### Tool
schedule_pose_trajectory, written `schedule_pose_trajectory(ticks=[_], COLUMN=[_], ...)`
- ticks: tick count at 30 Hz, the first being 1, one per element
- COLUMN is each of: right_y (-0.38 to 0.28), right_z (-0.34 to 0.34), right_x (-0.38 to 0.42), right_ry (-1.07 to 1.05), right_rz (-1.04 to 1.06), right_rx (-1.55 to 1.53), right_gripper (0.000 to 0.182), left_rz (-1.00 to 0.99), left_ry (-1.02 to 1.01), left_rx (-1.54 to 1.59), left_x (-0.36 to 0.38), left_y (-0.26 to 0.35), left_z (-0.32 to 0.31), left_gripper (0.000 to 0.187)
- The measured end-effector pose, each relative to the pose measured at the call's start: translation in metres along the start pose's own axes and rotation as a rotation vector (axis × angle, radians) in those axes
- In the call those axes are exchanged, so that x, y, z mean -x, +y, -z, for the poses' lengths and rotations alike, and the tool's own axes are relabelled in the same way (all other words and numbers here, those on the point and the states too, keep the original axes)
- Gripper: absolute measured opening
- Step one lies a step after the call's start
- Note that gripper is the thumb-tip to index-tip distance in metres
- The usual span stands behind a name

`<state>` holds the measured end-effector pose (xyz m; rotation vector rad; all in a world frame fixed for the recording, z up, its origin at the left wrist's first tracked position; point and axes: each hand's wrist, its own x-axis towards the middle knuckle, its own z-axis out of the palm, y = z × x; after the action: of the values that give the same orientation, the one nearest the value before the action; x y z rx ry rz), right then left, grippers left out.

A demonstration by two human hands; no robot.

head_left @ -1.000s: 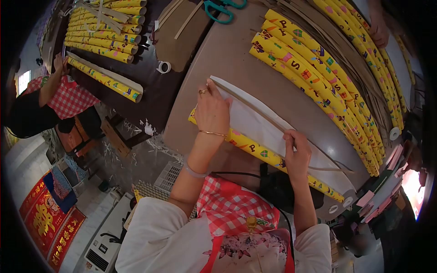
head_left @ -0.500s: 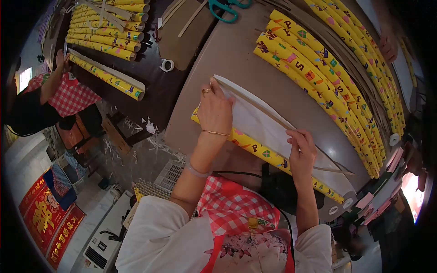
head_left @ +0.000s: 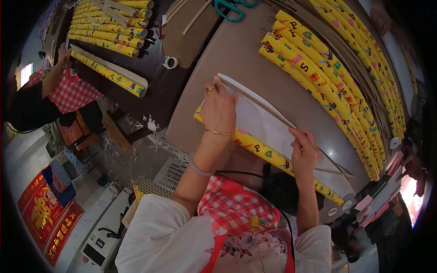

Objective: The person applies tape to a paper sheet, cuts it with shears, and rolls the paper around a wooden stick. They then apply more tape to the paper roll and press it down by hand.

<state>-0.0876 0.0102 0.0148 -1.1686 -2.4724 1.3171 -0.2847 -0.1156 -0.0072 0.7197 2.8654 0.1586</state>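
Observation:
A sheet of yellow patterned wrapping paper (head_left: 261,151) lies in front of me, its near side rolled into a tube and its white back (head_left: 259,125) facing up. Along the far edge runs a narrow brown strip (head_left: 268,111). My left hand (head_left: 219,107) is closed at the upper left corner, fingertips on the strip's end and the paper edge. Farther right, my right hand (head_left: 304,148) pinches the strip between thumb and fingers. The strip's loose end trails past it to the right. Some left fingertips are hidden.
Finished yellow rolls (head_left: 314,77) lie beyond the sheet, with brown strips (head_left: 348,75) among them. Teal scissors (head_left: 234,11) rest at the table's far edge. At left, a co-worker's hand (head_left: 63,57) touches another roll (head_left: 109,73) on a dark table. A tape roll (head_left: 170,63) lies there.
The view has shifted slightly. Both my hands keep nearly the same place on the strip and paper, with the right fingers a little changed.

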Motion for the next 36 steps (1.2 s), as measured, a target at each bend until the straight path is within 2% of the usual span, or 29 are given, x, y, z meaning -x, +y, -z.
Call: schedule_pose_trajectory(ticks=[2,12,20,30,36], right_y=[-0.001,-0.008,-0.007,-0.006,-0.010], right_z=[0.000,0.004,-0.001,-0.005,-0.004], right_x=[0.000,0.000,-0.001,0.000,-0.001], right_ry=[-0.006,-0.007,-0.023,-0.004,-0.012], right_rz=[-0.014,-0.036,-0.074,-0.060,-0.093], right_rx=[-0.004,-0.012,-0.032,-0.017,-0.003], right_gripper=[0.037,0.037,0.037,0.032,0.028], left_rz=[0.062,0.065,0.006,0.060,0.061], left_ry=[-0.035,-0.018,0.095,0.045,0.104], left_rx=[0.019,0.006,-0.038,-0.034,-0.030], left_x=[-0.001,-0.001,0.001,0.000,-0.001], left_y=[0.002,0.002,-0.004,0.001,0.002], left_z=[0.002,-0.001,-0.010,-0.005,-0.007], left_gripper=[0.065,0.063,0.055,0.056,0.056])
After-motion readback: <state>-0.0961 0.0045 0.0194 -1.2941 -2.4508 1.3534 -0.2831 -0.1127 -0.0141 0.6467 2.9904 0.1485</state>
